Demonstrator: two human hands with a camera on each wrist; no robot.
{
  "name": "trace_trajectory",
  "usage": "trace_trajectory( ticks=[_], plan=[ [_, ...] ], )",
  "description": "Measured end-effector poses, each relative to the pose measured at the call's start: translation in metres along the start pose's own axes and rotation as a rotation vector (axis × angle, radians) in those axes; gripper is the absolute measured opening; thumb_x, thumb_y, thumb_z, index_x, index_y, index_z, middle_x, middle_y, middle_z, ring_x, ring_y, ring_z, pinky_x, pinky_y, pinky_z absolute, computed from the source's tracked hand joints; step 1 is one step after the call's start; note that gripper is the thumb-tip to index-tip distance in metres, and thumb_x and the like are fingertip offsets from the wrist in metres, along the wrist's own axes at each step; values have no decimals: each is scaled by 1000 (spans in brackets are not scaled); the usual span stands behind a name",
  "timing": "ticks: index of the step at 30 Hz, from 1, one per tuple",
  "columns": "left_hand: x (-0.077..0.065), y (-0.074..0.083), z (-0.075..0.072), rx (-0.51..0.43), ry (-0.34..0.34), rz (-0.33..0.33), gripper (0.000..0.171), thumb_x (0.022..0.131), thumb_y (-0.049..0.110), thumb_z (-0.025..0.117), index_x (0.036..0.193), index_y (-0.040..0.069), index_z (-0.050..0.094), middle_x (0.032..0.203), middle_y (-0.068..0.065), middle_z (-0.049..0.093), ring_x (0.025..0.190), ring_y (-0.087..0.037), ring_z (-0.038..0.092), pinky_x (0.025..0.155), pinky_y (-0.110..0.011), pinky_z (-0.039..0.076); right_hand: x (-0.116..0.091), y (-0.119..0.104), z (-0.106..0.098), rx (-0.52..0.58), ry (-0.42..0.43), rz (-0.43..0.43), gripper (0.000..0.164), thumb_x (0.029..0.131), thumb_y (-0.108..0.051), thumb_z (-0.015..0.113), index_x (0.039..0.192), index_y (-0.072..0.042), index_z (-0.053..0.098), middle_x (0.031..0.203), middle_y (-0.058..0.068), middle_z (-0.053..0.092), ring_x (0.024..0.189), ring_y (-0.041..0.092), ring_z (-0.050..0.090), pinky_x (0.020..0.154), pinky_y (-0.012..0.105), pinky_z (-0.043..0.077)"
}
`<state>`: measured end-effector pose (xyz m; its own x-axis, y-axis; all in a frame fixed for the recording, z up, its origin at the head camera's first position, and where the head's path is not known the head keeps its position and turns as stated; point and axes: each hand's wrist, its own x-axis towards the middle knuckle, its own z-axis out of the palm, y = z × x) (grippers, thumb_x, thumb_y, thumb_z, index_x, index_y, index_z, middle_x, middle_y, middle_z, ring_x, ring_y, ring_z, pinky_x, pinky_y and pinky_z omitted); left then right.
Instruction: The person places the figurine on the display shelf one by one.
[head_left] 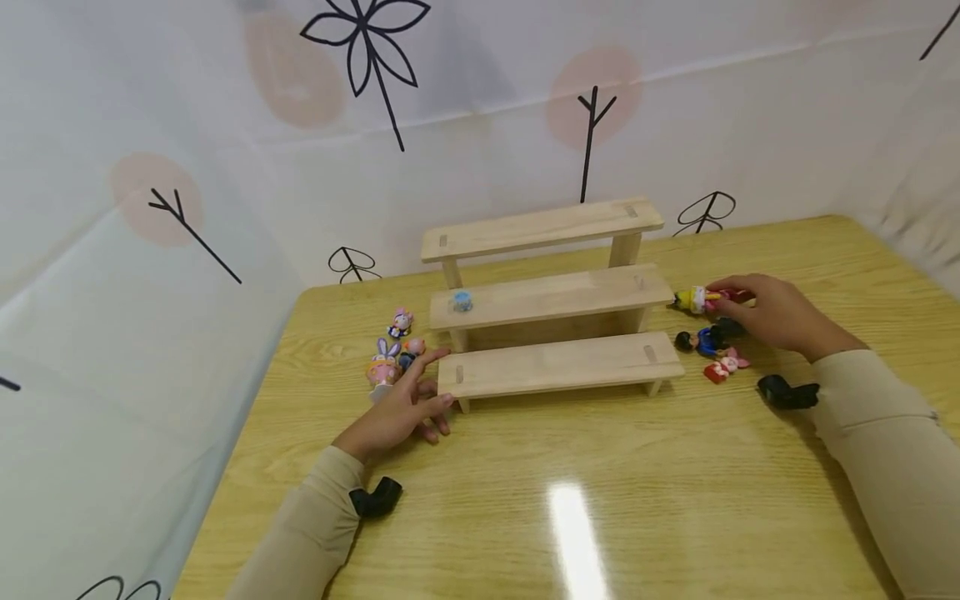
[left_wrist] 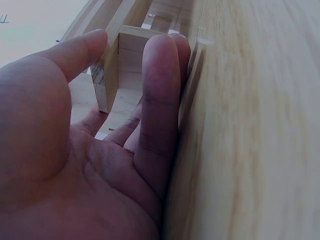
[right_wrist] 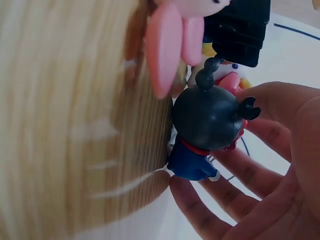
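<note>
A three-step wooden display stand [head_left: 555, 367] sits mid-table. At its left end my left hand [head_left: 397, 412] grips the lowest board, thumb on the near edge and index finger on the far one. The left wrist view shows that board's end [left_wrist: 103, 82] between thumb and fingers. My right hand [head_left: 780, 312] reaches over toy figurines right of the stand, its fingers apart and nearest a yellow-and-pink figurine [head_left: 697, 300]. Close to my palm in the right wrist view is a black-haired figurine [right_wrist: 207, 117]; whether my fingertips touch any figurine is hidden.
A small light-blue piece [head_left: 462, 301] sits on the middle step. Left of the stand lie a rabbit figurine [head_left: 383, 367] and two smaller ones. A blue-clothed figurine [head_left: 707, 341] and a pink-eared one [head_left: 726, 367] lie at right. A patterned cloth [head_left: 487, 158] hangs behind the table.
</note>
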<state>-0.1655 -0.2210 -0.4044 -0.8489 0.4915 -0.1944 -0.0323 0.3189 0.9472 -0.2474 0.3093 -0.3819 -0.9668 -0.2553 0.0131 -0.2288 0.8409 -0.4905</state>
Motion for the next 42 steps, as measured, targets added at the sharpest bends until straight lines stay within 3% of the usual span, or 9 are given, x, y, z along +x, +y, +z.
trace_trajectory(
  ticks=[5, 15, 25, 36, 42],
  plan=[
    [0, 2, -1, -7, -8, 3, 67, 104, 27, 57, 157, 38, 18, 102, -20, 60, 78, -24, 70, 64, -39, 62, -1, 0, -1, 6, -15, 9, 47, 109, -29, 41, 140, 4, 50, 133, 39, 52, 118, 54, 51, 94, 71, 41],
    [-2, 5, -1, -11, -17, -3, 67, 104, 30, 56, 157, 38, 16, 106, -20, 60, 79, -25, 70, 65, -40, 62, 0, -3, 5, -12, 6, 3, 46, 102, -26, 58, 135, 7, 54, 123, 36, 60, 111, 55, 57, 91, 68, 46],
    [-1, 4, -1, -15, -22, 5, 70, 104, 30, 56, 159, 31, 14, 108, -22, 60, 80, -25, 70, 66, -40, 62, 0, -6, 6, -26, 8, 29, 49, 104, -35, 55, 126, 8, 58, 118, 36, 62, 106, 51, 60, 87, 66, 47],
    [-2, 5, -1, -12, -19, 6, 70, 104, 29, 57, 159, 32, 14, 109, -22, 61, 79, -25, 70, 65, -39, 62, -3, -11, 4, -30, 62, 64, 55, 102, -35, 57, 123, 16, 56, 109, 35, 63, 95, 44, 61, 83, 62, 48],
    [-2, 5, -1, -9, -19, 4, 71, 104, 30, 57, 160, 31, 13, 110, -23, 61, 79, -25, 70, 65, -39, 62, -3, -14, 4, -13, 118, 65, 55, 101, -37, 59, 123, 13, 58, 107, 33, 64, 93, 42, 61, 77, 56, 50]
  ],
)
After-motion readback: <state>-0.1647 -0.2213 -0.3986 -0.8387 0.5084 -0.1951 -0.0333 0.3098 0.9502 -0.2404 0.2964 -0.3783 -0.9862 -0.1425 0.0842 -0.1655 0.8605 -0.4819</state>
